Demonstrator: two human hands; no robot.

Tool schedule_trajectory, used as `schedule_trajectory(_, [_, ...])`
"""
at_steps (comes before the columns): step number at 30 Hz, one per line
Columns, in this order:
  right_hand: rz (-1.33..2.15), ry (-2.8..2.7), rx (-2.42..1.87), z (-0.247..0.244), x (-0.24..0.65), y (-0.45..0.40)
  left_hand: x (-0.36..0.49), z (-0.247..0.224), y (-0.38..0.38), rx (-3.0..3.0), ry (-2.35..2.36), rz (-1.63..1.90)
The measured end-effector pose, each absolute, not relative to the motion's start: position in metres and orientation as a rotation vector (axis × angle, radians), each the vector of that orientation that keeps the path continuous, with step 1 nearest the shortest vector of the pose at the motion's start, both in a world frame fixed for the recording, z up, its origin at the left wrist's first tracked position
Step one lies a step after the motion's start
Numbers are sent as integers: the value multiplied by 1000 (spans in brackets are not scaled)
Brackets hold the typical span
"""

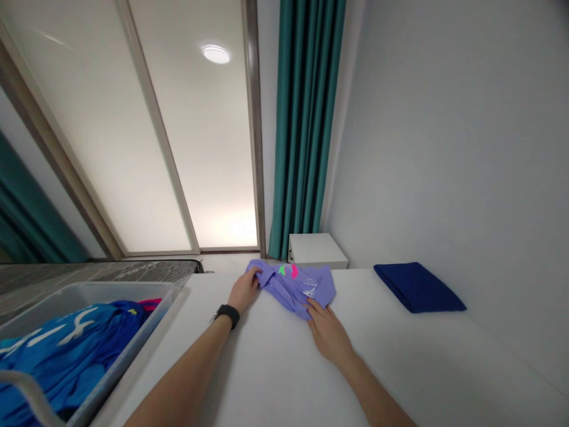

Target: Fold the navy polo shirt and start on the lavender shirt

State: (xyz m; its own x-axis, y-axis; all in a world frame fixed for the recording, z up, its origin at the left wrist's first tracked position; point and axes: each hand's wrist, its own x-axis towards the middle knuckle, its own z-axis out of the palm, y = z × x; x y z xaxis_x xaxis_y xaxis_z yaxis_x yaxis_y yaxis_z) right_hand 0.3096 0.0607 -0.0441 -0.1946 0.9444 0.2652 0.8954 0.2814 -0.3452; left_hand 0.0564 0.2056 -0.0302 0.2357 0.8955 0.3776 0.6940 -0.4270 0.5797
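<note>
Left of the grip: a grey plastic tub (84, 289) with a bright blue garment (66, 350) bunched inside.
Left hand (243, 289): narrow grip, it holds the shirt's far edge; a black watch (227, 315) is on the wrist.
Between the hands: a lilac T-shirt (296, 284) on a white surface (267, 367), still bunched, only partly folded.
Right hand (328, 332): open, lying flat on the shirt's near edge.
Right of the grip: a navy cloth (418, 287), already folded neatly.

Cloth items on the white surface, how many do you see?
2: a lilac shirt under the left hand and right hand, and a folded navy cloth to its right. None seems hidden.
</note>
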Motion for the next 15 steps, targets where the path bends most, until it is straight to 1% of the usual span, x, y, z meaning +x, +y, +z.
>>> schedule_trajectory(7, [143, -2119, -1591, -50, 321, 103, 52, -29, 215, 1984, 1727, 1226])
schedule_trajectory(12, [183, -2035, -1635, -52, 322, 143, 47, -30, 210, 1934, 1896, 1263])
schedule_trajectory(15, [195, -1974, -1687, -53, 321, 156, 49, -26, 209, 2004, 1908, 1264])
